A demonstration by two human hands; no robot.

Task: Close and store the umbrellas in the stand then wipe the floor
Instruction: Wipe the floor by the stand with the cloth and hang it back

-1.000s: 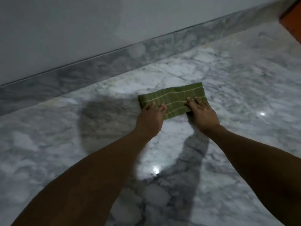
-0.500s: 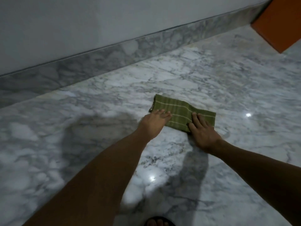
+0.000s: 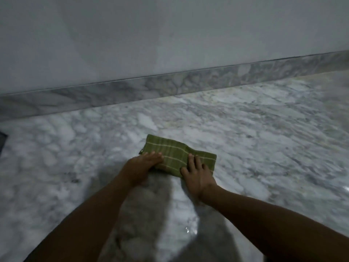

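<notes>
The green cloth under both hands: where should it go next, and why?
Probably a push forward toward the skirting. Both the left hand and right hand press the folded green cloth flat, and bare marble floor lies ahead.

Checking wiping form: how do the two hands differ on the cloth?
The left hand rests on the near-left edge of the cloth, fingers pointing right across it; the right hand lies on the cloth's right part, fingers pointing away toward the wall. Both press flat, fingers straight, holding the folded cloth to the floor.
</notes>
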